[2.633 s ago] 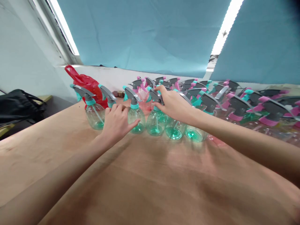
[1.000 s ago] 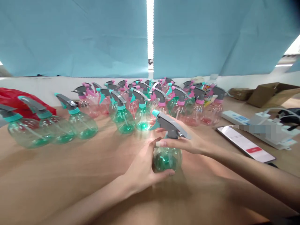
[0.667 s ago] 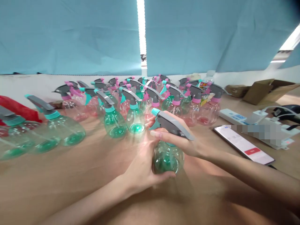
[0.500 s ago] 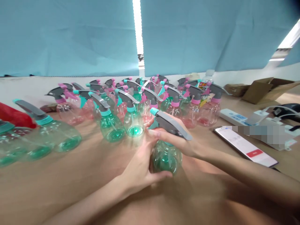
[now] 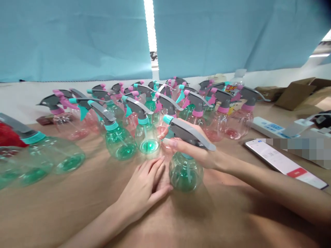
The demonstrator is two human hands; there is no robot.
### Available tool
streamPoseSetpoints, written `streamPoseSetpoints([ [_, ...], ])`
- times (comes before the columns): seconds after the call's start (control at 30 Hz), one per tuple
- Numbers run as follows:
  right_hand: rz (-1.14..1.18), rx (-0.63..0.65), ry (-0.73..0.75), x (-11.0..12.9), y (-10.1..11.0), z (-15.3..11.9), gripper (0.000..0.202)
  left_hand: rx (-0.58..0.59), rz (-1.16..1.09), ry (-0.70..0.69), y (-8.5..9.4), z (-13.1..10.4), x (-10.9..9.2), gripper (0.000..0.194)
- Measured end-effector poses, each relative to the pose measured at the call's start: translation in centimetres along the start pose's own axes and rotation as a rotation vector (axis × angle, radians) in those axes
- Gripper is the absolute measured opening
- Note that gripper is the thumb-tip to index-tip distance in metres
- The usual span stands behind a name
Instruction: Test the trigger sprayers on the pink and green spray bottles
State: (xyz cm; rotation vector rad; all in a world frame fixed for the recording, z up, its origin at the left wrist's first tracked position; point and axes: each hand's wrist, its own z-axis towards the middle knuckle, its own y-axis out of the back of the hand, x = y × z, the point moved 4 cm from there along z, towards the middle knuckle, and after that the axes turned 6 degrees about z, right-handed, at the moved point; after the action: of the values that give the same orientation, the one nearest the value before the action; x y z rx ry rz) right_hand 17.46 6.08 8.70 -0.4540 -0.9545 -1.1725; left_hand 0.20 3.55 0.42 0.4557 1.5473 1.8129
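A green-tinted spray bottle (image 5: pixel 186 172) with a grey head and turquoise nozzle stands upright on the tabletop in front of me. My right hand (image 5: pixel 190 144) is closed round its neck and head from the right; its thumb lies across the near side. The trigger is hidden by the hand. Just left of the bottle, my left hand (image 5: pixel 146 186) rests on the table with nothing in it. Its fingers are stretched forward and its thumb tip points at the bottle's base; I cannot tell whether it touches. Ahead stand a green spray bottle (image 5: pixel 147 137) and another green spray bottle (image 5: pixel 121 143).
Several pink and green spray bottles crowd the back, including a pink one (image 5: pixel 239 120). More green bottles (image 5: pixel 69 155) stand at the left, near something red (image 5: pixel 10 136). At the right are a phone (image 5: pixel 281 160), a power strip (image 5: pixel 269 127) and a cardboard box (image 5: pixel 294 93).
My left hand has let go of the spray bottle's side and dropped to the table on its left. My right hand keeps its hold. The view has shifted slightly.
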Motion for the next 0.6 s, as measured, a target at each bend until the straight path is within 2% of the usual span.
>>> streamPoseSetpoints([
  [0.3, -0.049, 0.007, 0.035, 0.16, 0.4, -0.19, 0.01, -0.001, 0.043, 0.03, -0.13, -0.28, -0.29, 0.051],
  [0.6, -0.139, 0.026, 0.04, 0.47, 0.45, -0.13, 0.029, -0.014, 0.046, 0.042, -0.49, -0.52, -0.29, 0.049],
])
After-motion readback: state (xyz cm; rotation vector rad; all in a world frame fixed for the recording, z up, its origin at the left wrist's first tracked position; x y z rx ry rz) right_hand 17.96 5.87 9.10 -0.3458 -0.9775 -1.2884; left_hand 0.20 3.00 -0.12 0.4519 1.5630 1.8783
